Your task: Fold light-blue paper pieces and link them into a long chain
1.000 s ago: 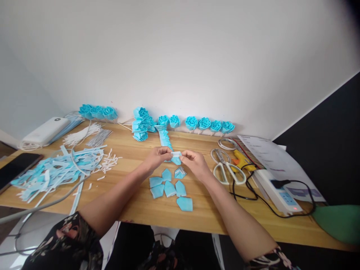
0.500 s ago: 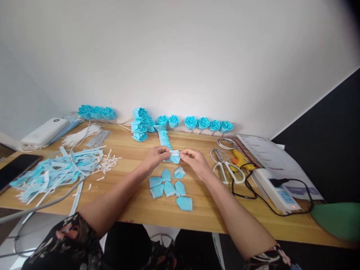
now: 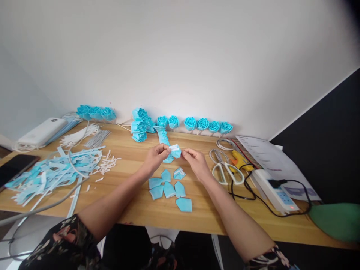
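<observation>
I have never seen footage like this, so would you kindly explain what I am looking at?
No machine here: a person wears a camera on the head, looking down at their own two bare hands. The left hand and right hand pinch a small folded blue piece between them above a wooden table. Nearer the person lie cut blue pieces; finished blue roses line the wall. Scraps lie left; scissors, a yellow glue gun and a power strip lie right.

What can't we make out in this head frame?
Head view throughout.
Fold of the blue piece: hidden by fingertips of left hand and right hand.
Rest of the phone: cut by left edge.
Text on the printed sheet: too small.
The green object: cut by right edge.
</observation>
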